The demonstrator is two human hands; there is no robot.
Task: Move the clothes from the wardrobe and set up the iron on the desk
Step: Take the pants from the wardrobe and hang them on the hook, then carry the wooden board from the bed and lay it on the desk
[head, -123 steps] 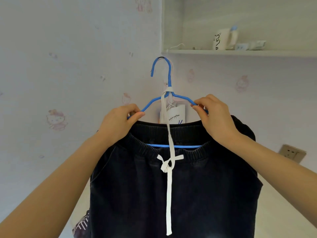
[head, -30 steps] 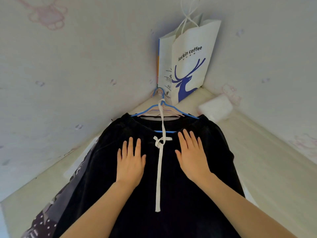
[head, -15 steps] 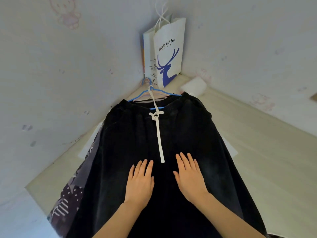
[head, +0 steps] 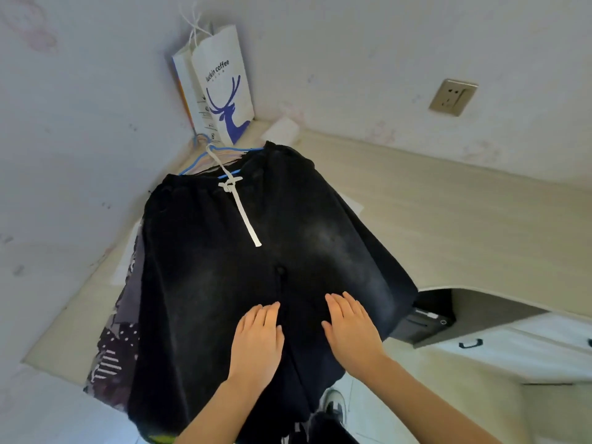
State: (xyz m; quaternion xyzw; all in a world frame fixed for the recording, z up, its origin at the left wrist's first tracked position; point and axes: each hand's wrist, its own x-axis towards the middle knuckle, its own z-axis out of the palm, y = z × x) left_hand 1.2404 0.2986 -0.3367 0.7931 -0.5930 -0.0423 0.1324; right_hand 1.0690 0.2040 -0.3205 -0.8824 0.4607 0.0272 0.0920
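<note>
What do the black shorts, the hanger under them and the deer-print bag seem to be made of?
Black shorts: soft faded fabric, likely washed denim or cotton; grey worn patches, limp drape.
Blue hanger: thin rod, probably coated wire; smooth blue surface.
Deer-print bag: matte white paper; crisp folds, string handles.

My desk [head: 448,213] is pale wood and runs into the corner where 2 walls meet, its front edge curving inward on my right. A white paper bag [head: 224,88] with a blue deer stands upright at the very corner, and a small white packet [head: 282,131] lies just beside it. White paper sheets [head: 350,201] lie flat on the desk, showing at both sides of the clothes. A patterned garment [head: 118,344] lies over them, and black shorts [head: 250,257] on a blue hanger [head: 205,158] lie spread over that, their lower end hanging past the front edge.
</note>
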